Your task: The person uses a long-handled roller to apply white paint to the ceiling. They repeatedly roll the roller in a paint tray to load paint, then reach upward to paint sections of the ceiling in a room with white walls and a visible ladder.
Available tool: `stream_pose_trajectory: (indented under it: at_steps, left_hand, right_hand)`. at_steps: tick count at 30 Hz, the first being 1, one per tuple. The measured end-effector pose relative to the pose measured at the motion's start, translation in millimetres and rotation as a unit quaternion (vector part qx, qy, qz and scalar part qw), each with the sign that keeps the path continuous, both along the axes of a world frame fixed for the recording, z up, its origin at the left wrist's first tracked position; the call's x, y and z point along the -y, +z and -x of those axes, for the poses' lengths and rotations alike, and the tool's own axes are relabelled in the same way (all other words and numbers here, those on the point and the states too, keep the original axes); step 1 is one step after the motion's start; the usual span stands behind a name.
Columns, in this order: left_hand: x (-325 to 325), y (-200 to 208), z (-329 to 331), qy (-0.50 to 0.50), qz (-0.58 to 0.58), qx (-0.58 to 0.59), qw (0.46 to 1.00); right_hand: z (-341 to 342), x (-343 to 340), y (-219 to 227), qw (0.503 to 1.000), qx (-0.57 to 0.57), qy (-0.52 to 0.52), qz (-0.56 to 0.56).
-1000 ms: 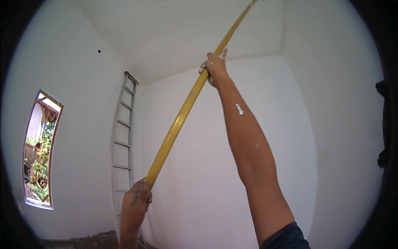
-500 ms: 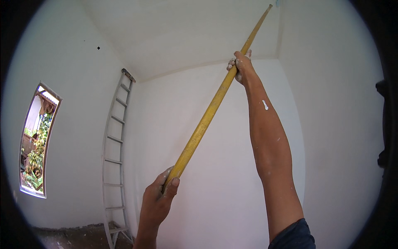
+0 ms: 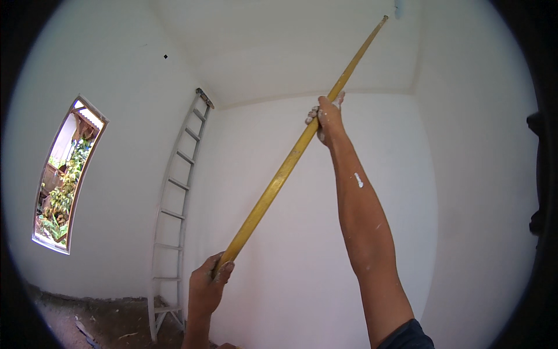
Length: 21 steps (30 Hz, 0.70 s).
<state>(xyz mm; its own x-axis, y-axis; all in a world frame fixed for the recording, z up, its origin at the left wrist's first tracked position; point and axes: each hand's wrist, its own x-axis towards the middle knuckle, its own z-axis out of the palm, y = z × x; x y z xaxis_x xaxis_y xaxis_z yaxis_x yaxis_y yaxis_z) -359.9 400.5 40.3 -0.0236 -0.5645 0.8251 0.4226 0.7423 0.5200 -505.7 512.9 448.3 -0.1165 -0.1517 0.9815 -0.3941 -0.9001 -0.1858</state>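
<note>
The yellow pole (image 3: 302, 145) ends in something cut off at the top edge.

The right hand (image 3: 323, 119) is raised high on a nearly straight, paint-flecked arm, fingers wrapped around the yellow pole (image 3: 293, 157) partway up. The left hand (image 3: 208, 285) grips the pole's lower end, wrist bent upward.

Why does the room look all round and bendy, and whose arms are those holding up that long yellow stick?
The picture comes from a camera worn on a person's head, with a very wide lens that bends straight lines. The arms belong to that person. The right hand holds the yellow pole high up, and the left hand holds its bottom end. The pole's tip reaches to the white ceiling. A grey ladder leans against the wall, and a window on the left shows green plants outside.
</note>
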Motion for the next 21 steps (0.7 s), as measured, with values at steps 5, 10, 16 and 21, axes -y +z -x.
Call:
stream_pose_trajectory:
  at_steps: [5,10,16,21]
  left_hand:
    - [49,-36,-33,0.046,-0.041,0.004,0.998]
    - [94,-65,-71,0.043,-0.065,-0.025,0.997]
    - [175,-82,-118,0.075,-0.106,-0.032,0.991]
    - [240,-100,-164,0.047,-0.132,-0.066,0.988]
  right_hand:
    - [-40,69,-31,0.999,-0.029,0.02,-0.024]
    - [-92,130,-57,0.998,-0.029,0.017,-0.061]
    - [-148,238,-64,0.996,-0.033,0.017,-0.083]
    - [-197,325,-80,0.995,-0.032,0.038,-0.09]
